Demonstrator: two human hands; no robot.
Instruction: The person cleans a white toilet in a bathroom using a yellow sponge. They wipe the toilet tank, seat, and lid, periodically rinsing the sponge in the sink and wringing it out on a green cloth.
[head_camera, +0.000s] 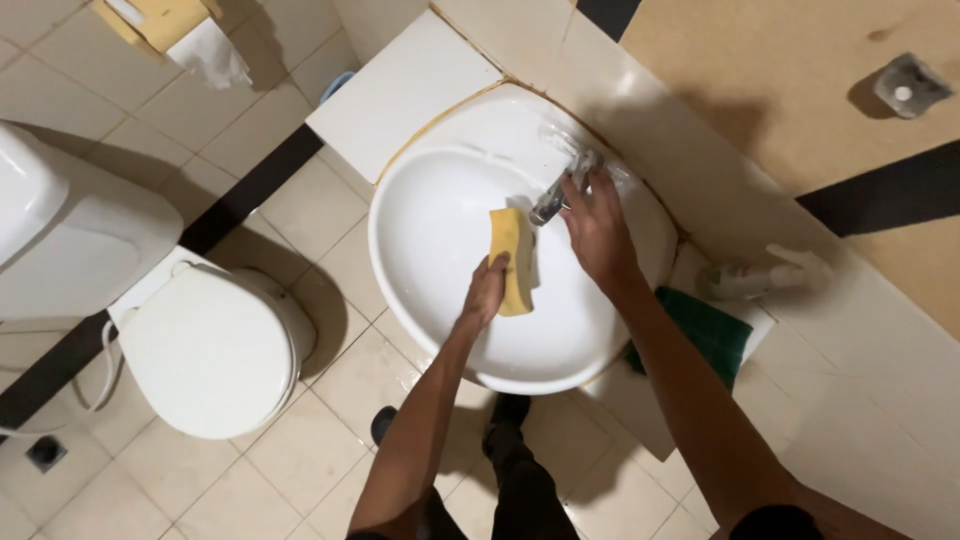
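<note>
Tap partly hidden under right hand; toilet tank cropped left.

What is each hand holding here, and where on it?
Left hand grips the yellow rectangular sponge by its lower end; right hand grasps the chrome tap.

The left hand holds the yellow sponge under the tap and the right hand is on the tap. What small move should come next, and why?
Probably the right hand should turn the tap on: the sponge, held by the left hand, sits just below the spout over the basin, and no water shows.
</note>
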